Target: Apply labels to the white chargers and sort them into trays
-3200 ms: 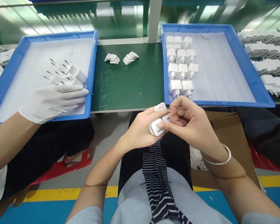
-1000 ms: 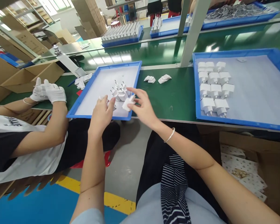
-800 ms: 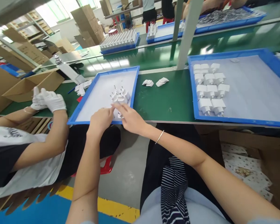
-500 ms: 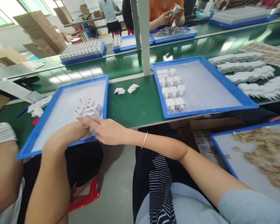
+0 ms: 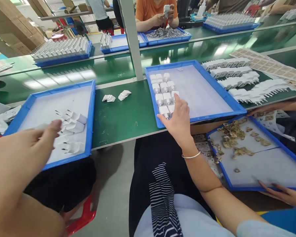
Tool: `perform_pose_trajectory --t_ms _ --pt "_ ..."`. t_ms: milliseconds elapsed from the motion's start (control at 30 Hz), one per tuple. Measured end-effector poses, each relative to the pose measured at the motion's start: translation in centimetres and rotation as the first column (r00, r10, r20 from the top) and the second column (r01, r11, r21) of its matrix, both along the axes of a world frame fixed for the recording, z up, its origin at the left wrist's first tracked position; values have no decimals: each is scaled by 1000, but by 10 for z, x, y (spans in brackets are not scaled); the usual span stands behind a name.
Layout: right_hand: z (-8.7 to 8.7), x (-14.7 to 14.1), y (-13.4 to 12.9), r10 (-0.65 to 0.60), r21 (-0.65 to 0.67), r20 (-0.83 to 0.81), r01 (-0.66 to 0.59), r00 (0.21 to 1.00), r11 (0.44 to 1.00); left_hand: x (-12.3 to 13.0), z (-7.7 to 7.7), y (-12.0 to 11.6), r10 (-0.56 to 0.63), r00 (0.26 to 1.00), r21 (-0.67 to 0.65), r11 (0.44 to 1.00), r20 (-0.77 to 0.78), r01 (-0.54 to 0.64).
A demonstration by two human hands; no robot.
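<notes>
My left hand [image 5: 22,158], blurred and close to the camera, hovers at the left tray's [image 5: 92,108] near side. Its thumb is stretched out, its other fingers are partly hidden, and nothing shows in it. Right of the thumb, white plug adapters [image 5: 74,125] lie in a cluster, pins pointing left; another adapter [image 5: 74,148] lies nearer the front rim. My right hand [image 5: 179,123] reaches over the right tray [image 5: 212,87], thumb and fingers spread about the front adapters [image 5: 164,111]. Contact is unclear. More adapters [image 5: 163,87] stand in short rows behind these.
Two small white piles [image 5: 124,95] sit on the green bench [image 5: 123,121] between the trays. White adapter rows [image 5: 244,79] lie at right. A co-worker's hand [image 5: 278,194] touches a lower tray of brownish pieces [image 5: 233,135]. A post [image 5: 133,39] rises behind; another person [image 5: 156,14] works opposite.
My right hand has left the adapters in the left tray and moved right to those in the other tray. My left hand has drawn back leftward. The view has shifted right.
</notes>
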State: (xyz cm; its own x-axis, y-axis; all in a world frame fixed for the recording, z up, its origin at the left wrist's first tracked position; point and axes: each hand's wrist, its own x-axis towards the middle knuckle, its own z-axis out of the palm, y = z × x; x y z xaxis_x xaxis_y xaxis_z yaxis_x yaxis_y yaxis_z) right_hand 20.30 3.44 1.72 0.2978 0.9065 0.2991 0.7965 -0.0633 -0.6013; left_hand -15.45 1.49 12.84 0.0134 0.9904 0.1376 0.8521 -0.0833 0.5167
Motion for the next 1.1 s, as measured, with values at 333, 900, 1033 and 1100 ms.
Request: perform_pose_trajectory --t_ms 333,900,1033,1100 --pt "15 23 10 29 -180 7 -27 1000 983 122 -34 -10 -134 965 -50 991 -224 125" --pt "58 67 10 387 -324 104 -336 916 884 217 -111 100 -692 720 214 713 55 668" --pt "31 70 -13 465 112 -160 -452 871 885 209 -108 76 -590 654 309 807 473 504" --pt "10 56 -18 490 407 -158 -396 857 823 207 -104 50 -519 470 278 826 713 490"
